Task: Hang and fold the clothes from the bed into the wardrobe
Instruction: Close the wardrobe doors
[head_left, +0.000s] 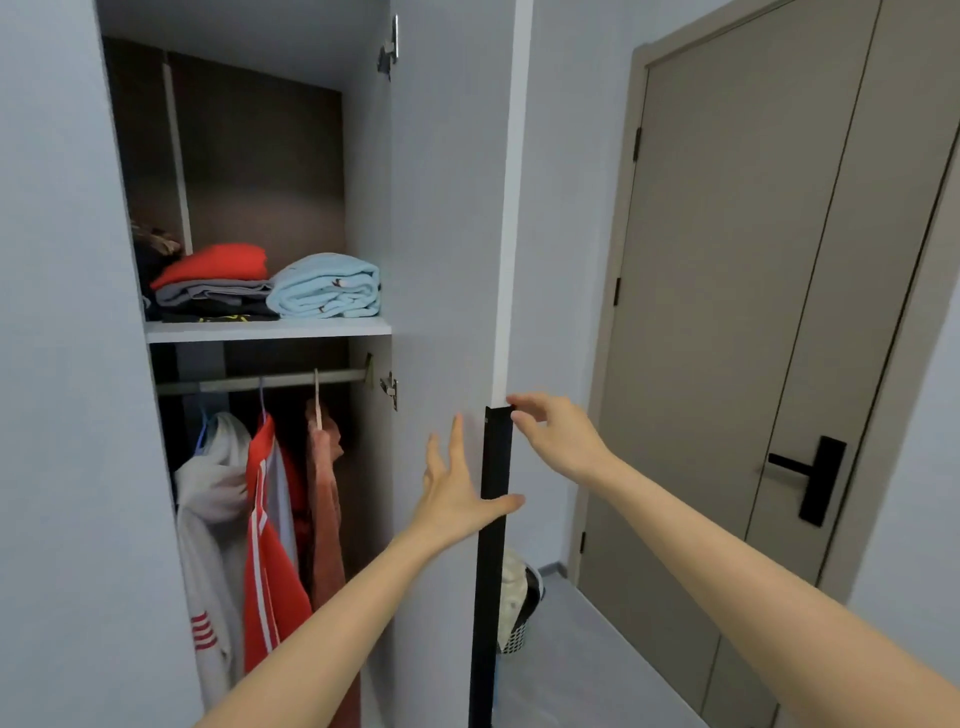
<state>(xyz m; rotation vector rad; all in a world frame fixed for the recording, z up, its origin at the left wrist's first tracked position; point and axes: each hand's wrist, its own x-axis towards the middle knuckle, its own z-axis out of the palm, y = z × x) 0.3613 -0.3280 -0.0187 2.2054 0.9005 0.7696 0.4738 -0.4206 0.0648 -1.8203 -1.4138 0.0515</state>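
left hand (457, 499) lies flat on the door (447, 260), fingers (456, 441) spread, thumb across the black handle (496, 457); right hand (556, 436) touches its top, fingers loosely bent. clothes (270, 519) hang lower left, folded stack (324, 286) on shelf (260, 330) above.

No legible text or labels anywhere.

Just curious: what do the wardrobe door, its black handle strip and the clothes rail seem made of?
Wardrobe door: matte grey laminated board, probably; flat, even surface. Handle strip: matte black metal or plastic, unclear. Clothes rail: likely metal, dull grey sheen.
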